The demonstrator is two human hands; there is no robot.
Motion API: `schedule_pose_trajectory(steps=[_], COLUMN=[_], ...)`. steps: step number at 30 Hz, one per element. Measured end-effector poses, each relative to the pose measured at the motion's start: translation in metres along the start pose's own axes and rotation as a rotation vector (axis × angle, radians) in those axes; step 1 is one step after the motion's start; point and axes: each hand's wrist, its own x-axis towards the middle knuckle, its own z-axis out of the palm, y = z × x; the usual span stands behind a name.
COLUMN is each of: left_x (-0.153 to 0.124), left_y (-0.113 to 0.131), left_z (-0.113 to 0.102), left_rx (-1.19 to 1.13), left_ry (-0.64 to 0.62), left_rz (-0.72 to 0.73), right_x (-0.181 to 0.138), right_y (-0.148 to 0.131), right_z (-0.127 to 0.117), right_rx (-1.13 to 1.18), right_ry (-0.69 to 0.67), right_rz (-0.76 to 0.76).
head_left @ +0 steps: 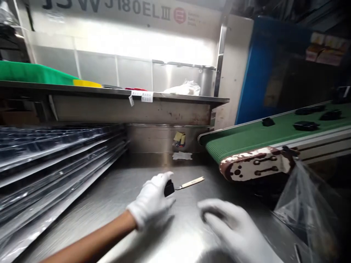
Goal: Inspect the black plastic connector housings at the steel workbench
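Observation:
My left hand (155, 195), in a white glove, is closed on a small black block-like part (169, 188) above the steel table. Just past that part, a knife with a pale handle (192, 182) and a short metal blade lies on the tabletop; whether its tip touches the part I cannot tell. My right hand (230, 221), also white-gloved and a little blurred, hovers at the lower right. Its fingers are curled, with a dark gap between thumb and forefinger and no object visible there.
Stacked clear plastic trays (55, 160) fill the left side. A green conveyor belt (236, 142) carrying several black parts (305, 125) comes in from the right, with a clear plastic bag (304, 204) hanging beneath. A metal shelf (109, 91) crosses the back, holding a green bin (33, 73).

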Motion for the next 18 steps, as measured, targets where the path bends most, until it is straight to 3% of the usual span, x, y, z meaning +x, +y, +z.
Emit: schedule_pose_trajectory(steps=[1, 3, 7, 10, 14, 18], left_x=[0.016, 0.035, 0.036, 0.027, 0.022, 0.018], left_y=[-0.009, -0.026, -0.049, -0.052, -0.049, -0.049], left_z=[-0.001, 0.004, 0.020, 0.021, 0.018, 0.027], left_rx=[-0.028, -0.123, -0.449, -0.755, -1.125, -1.382], left_ry=[-0.007, -0.062, -0.137, -0.203, -0.268, -0.363], left_rz=[-0.067, -0.174, -0.242, -0.247, -0.234, -0.306], right_x=[0.030, 0.086, 0.153, 0.154, 0.127, 0.113], right_y=[-0.004, 0.000, 0.036, 0.049, 0.037, 0.027], right_z=[0.017, 0.050, 0.088, 0.090, 0.080, 0.071], right_rx=[0.014, 0.014, -0.019, -0.006, 0.062, 0.311], right_ry=[-0.004, 0.011, 0.112, 0.130, 0.007, -0.045], right_rz=[-0.069, -0.051, 0.035, 0.017, 0.003, 0.192])
